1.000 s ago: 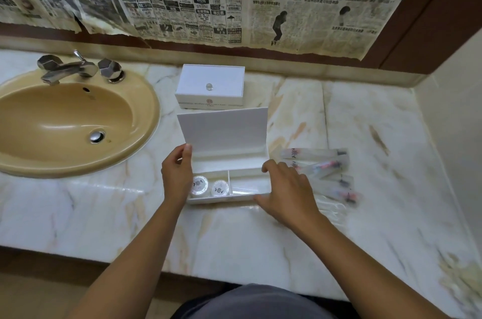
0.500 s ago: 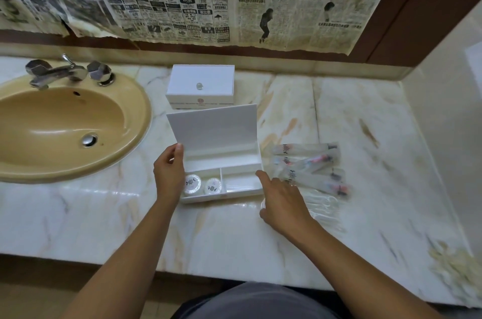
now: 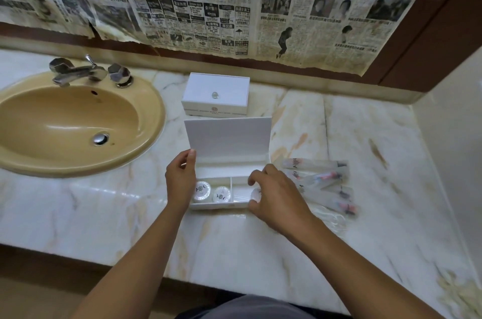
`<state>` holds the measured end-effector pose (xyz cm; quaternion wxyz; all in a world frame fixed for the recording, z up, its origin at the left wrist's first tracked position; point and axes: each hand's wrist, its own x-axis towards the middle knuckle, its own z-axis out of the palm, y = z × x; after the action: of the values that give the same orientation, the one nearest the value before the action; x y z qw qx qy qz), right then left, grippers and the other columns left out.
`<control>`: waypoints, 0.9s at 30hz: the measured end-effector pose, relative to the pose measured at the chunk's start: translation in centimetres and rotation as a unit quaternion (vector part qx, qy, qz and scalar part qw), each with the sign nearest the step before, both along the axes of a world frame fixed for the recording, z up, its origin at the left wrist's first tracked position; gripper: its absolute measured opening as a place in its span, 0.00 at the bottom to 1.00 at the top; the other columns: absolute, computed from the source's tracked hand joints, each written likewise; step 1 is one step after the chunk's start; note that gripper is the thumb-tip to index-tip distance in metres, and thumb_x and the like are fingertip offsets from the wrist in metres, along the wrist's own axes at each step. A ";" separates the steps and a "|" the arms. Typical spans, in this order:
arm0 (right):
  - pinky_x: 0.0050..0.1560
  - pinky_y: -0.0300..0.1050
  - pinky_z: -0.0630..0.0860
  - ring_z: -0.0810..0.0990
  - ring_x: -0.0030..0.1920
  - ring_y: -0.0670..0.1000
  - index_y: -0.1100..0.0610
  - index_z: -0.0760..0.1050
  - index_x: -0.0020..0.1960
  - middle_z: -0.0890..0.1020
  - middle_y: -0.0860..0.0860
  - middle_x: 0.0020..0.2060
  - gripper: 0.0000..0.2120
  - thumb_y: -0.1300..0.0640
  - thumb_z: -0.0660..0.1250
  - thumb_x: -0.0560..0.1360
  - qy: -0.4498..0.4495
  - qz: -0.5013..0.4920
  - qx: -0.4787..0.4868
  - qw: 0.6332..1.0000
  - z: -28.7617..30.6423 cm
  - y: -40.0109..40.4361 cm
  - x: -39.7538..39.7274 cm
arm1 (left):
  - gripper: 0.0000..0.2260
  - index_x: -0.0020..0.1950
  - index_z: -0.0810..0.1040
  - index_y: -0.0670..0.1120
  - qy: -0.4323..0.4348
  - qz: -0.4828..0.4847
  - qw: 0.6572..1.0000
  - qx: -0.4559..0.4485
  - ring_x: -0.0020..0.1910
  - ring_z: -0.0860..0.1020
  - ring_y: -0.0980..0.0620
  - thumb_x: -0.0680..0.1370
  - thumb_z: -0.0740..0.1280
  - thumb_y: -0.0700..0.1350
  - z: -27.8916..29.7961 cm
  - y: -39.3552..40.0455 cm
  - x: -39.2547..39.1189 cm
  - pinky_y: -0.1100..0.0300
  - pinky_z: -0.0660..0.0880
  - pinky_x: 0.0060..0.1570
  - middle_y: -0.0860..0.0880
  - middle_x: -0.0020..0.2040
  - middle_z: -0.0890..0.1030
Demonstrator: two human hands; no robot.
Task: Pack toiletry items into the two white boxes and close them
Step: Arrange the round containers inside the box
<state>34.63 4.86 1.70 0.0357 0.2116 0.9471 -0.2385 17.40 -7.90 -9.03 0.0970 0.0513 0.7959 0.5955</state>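
An open white box [image 3: 221, 206] lies on the marble counter with its lid [image 3: 229, 140] standing upright. Two round wrapped soaps [image 3: 203, 189] fill its left compartment. My left hand [image 3: 181, 180] grips the box's left side, thumb up by the lid's edge. Over the right compartment, my right hand [image 3: 277, 196] pinches a small white packet [image 3: 257, 194] between thumb and fingers. Behind the open box stands a second white box [image 3: 216, 96], closed. Several clear toiletry sachets [image 3: 320, 180] lie just right of the open box.
A tan sink [image 3: 65, 123] with a chrome tap [image 3: 75, 72] takes up the left of the counter. Newspaper covers the wall behind. A side wall closes off the counter at the right. The counter's front edge runs below my forearms.
My right hand has moved from the counter beside the sachets to above the box's right compartment, now with a small packet in it. My left hand stays on the box.
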 end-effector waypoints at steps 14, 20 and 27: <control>0.49 0.52 0.71 0.73 0.46 0.58 0.61 0.77 0.47 0.74 0.56 0.46 0.08 0.57 0.66 0.74 0.040 0.136 0.036 0.989 -3.0 -3.5 -6.1 | 0.10 0.54 0.82 0.46 -0.016 0.008 1.000 0.001 0.35 0.75 0.65 0.81 0.64 0.49 0.1 0.1 0.0 0.72 0.71 0.41 0.53 0.48 0.83; 0.48 0.50 0.66 0.71 0.52 0.57 0.58 0.82 0.47 0.77 0.54 0.45 0.11 0.52 0.65 0.76 0.028 0.152 0.118 0.981 -4.0 -3.0 -5.9 | 0.11 0.56 0.82 0.47 -0.016 0.008 1.000 -0.002 0.41 0.78 0.62 0.81 0.64 0.50 0.2 0.1 0.0 0.71 0.71 0.44 0.53 0.49 0.83; 0.50 0.50 0.62 0.69 0.51 0.58 0.54 0.81 0.45 0.73 0.54 0.46 0.06 0.60 0.65 0.73 -0.022 0.104 0.187 0.977 -3.9 -2.5 -6.1 | 0.08 0.54 0.82 0.49 -0.017 0.015 1.000 -0.002 0.37 0.77 0.65 0.81 0.64 0.50 0.3 0.1 0.0 0.76 0.70 0.41 0.56 0.47 0.83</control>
<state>28.56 2.35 -2.16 0.0411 0.1202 0.9907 -0.0477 17.44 -7.79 -8.75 0.1018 0.0292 0.7957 0.5964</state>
